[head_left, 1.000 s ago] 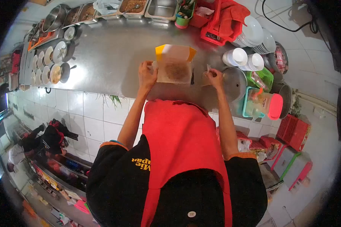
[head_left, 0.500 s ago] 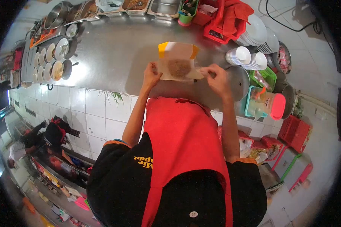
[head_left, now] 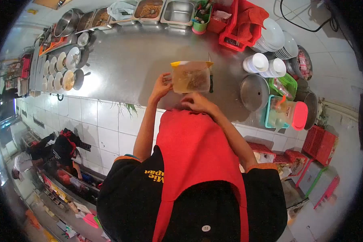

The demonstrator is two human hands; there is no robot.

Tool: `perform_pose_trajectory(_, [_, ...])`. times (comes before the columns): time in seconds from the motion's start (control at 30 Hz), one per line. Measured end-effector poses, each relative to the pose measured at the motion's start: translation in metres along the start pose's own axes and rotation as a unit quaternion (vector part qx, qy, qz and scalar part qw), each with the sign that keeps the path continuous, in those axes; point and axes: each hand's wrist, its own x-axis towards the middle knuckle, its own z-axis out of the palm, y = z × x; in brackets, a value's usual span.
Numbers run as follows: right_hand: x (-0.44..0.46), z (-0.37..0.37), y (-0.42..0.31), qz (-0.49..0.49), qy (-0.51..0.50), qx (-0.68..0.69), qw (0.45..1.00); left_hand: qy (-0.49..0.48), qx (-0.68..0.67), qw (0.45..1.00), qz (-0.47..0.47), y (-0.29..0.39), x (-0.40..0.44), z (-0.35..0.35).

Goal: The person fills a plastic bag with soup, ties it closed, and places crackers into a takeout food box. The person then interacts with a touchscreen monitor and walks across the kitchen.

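From where I stand, a yellow-and-white cardboard box (head_left: 180,63) sits near the middle of the shiny steel counter's (head_left: 121,60) near edge, a translucent pale sheet (head_left: 183,84) over it and brown food (head_left: 195,80) showing through. The work in hand looks like arranging that sheet. The left hand (head_left: 161,86) curves narrowly against the box's left side; the right hand (head_left: 197,103) bends its fingers just off the near side. I can't tell whether either grip pinches anything.

I'd say the next move calls for a light touch: the counter's near edge and the red cloth apron (head_left: 197,141) crowd the right hand. More room lies leftward, towards the small white round bowls (head_left: 58,80) at the left end; rightward, a round grey metal disc (head_left: 255,99) and 2 stacks of white cups (head_left: 255,62) limit movement.
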Motion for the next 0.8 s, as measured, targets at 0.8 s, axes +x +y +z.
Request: perform_pose_trajectory(0.8, [-0.320, 0.027, 0.378, 0.387, 0.351, -0.018, 0.852, -0.068, 0.100, 0.991, 0.061, -0.019, 0.080, 0.007])
